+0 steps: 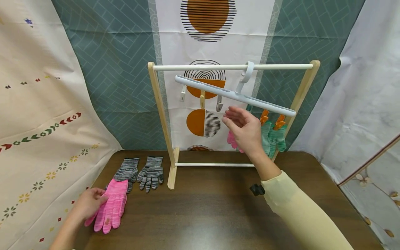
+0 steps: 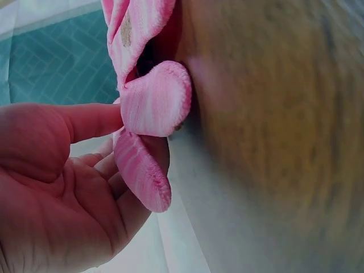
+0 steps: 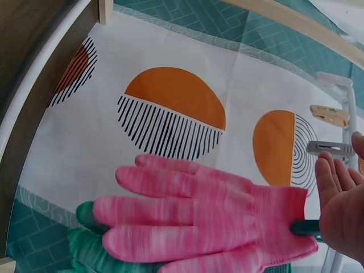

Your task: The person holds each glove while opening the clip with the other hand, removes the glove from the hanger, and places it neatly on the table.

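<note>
At the table's left side my left hand (image 1: 90, 203) pinches the edge of a pink glove (image 1: 114, 205), thumb on one side and fingers behind; the left wrist view shows the thumb (image 2: 96, 122) against the knit. This glove partly covers a grey striped glove (image 1: 127, 170). Below the tilted white hanger (image 1: 234, 95), my right hand (image 1: 245, 130) is raised with loosely bent fingers, holding nothing. Its fingertips are close to a grey clip (image 3: 330, 149). A second pink glove (image 3: 199, 210) hangs from a dark green clip (image 3: 305, 227), mostly behind the right hand in the head view.
The hanger hooks over a white-barred wooden rack (image 1: 159, 104). A white clip (image 1: 183, 93) and a beige clip (image 1: 202, 99) hang at its left. Orange clips (image 1: 279, 122) hold green gloves (image 1: 275, 139) at its right. Another grey striped glove (image 1: 151, 173) lies beside the rack's left foot.
</note>
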Available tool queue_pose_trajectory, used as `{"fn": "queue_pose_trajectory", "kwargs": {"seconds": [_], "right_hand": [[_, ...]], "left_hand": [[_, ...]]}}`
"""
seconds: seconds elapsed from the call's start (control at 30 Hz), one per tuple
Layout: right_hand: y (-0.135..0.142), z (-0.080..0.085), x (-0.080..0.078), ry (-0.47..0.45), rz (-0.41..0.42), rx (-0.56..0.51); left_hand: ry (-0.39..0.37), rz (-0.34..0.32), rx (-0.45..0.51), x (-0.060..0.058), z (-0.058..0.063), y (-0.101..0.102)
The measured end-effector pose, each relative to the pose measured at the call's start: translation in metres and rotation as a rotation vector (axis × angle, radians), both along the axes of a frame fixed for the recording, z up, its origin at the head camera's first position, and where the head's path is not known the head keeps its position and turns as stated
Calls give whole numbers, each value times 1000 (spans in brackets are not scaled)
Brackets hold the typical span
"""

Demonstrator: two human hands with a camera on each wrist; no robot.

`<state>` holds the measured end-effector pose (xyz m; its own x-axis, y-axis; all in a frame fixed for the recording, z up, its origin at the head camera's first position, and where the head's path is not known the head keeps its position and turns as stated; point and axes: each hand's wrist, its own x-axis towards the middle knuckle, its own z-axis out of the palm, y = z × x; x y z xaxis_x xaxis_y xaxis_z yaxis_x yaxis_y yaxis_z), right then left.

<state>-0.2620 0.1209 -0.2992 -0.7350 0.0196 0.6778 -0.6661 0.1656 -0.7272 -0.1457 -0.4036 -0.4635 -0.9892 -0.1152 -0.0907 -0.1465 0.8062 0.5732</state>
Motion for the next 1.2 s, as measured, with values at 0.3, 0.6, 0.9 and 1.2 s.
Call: {"fn": "queue_pose_trajectory", "kwargs": {"seconds": [0.3,0.6,0.9,1.2], "right_hand": [[6,-5,7,-5,-40,43],[14,-13,12,24,-66,92],[25,-21,19,33,-53,113],[36,-27,25,49,-82,117]], "left_hand": [[-11,12,-4,0,-1,0],[1,8,-23,0,-5,-3],[16,5,-64,0,-5,-2],[8,14,-57,3,-4,-2]]}}
